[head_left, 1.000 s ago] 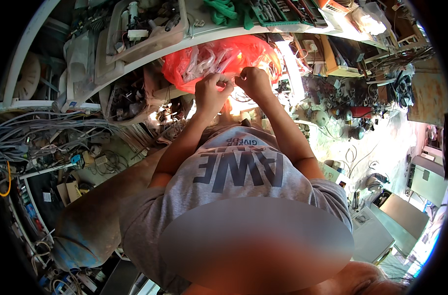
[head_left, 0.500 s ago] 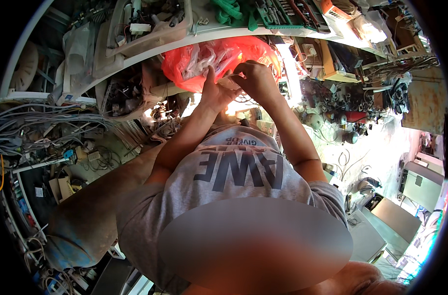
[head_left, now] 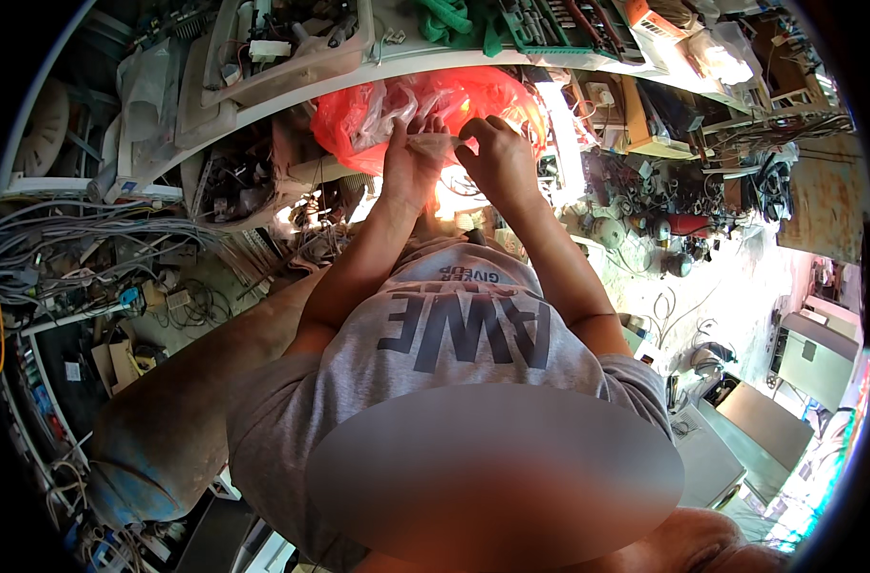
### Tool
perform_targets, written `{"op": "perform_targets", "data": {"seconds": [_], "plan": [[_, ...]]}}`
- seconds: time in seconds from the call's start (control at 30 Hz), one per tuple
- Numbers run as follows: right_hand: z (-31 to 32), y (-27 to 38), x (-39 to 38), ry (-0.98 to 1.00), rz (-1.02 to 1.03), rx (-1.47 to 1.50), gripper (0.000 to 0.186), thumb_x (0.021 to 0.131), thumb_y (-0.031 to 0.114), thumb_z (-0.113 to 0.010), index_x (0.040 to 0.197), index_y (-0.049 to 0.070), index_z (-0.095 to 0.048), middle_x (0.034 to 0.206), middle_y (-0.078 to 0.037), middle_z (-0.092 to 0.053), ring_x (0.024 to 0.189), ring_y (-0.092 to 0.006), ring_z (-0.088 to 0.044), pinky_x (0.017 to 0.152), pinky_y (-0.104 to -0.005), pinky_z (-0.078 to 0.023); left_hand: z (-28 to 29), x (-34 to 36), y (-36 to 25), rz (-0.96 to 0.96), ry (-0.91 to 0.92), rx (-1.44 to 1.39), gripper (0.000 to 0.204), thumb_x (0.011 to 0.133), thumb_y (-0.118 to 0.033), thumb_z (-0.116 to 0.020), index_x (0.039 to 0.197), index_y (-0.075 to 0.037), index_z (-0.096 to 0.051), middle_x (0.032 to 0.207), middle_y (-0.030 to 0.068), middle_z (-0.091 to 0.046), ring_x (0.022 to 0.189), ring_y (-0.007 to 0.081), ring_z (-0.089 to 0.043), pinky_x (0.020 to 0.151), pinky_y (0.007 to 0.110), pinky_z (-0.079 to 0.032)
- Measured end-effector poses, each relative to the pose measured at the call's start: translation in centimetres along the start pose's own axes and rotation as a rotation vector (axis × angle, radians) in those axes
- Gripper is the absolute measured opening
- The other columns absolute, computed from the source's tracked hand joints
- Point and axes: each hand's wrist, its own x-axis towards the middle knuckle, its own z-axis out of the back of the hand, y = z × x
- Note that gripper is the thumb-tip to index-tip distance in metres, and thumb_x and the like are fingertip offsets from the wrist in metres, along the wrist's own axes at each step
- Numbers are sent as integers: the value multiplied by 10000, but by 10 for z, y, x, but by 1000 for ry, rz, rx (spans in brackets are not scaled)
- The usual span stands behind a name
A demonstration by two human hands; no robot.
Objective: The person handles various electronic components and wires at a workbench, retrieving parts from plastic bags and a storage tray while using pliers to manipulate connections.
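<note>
Red plastic bag [head_left: 473, 100] pinched at its pale edge between left hand [head_left: 411, 162] and right hand [head_left: 497, 158].

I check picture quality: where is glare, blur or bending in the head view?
Head view: glare whitens the floor at right and the gap below the hands; the left hand and right hand at the red plastic bag stay sharp; the white shelf edge curves; a smooth blur covers the lower centre.

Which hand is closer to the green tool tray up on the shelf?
Right. The right hand is just below the green tool tray; the left hand sits farther left, against the red plastic bag.
</note>
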Motion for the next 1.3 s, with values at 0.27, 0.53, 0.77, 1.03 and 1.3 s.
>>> {"op": "perform_targets", "data": {"seconds": [0.27, 0.53, 0.77, 1.03, 1.3], "plan": [[2, -31, -7, 239, -980, 1848, 175, 961, 99, -481, 1053, -43, -528, 924, -80, -583, 766, -177, -573, 698, -278, -486, 7, 4, -14, -111, -151, 42, 250, 950, -261, -543, 1017, -20, -546, 1029, 97, -609, 1053, 273, -597, 944, 381, -509], [5, -8, -23, 367, -1166, 2117, 274, 964, 27, -444, 1184, -129, -491, 1154, -202, -551, 1072, -253, -564, 948, -312, -498, 19, 3, -10, -86, -70, -20, 228, 973, -232, -496, 1021, -24, -575, 1082, 125, -631, 1081, 254, -602, 1008, 431, -459], [-7, -18, -36, 437, -1098, 2071, 285, 963, 24, -435, 1215, -98, -494, 1177, -172, -566, 1083, -233, -576, 973, -309, -489, 7, -2, -7, -125, -96, 45, 171, 941, -197, -552, 1033, -53, -565, 1069, 90, -624, 1074, 226, -592, 981, 396, -463], [-12, 3, -31, 297, -1027, 2017, 353, 967, 30, -415, 1303, -80, -427, 1214, -182, -552, 1177, -255, -516, 1058, -364, -410, -1, -8, -6, -181, -115, 197, 229, 968, -186, -479, 1130, -33, -531, 1082, 95, -623, 1078, 224, -599, 1021, 415, -442], [-24, 5, -40, 360, -1120, 2162, 283, 975, 61, -425, 1207, -86, -493, 1215, -183, -549, 1178, -283, -508, 1090, -393, -371, 8, -9, -8, -54, -180, -36, 321, 917, -373, -588, 1013, -70, -543, 992, 65, -627, 982, 212, -617, 956, 427, -465]]}}
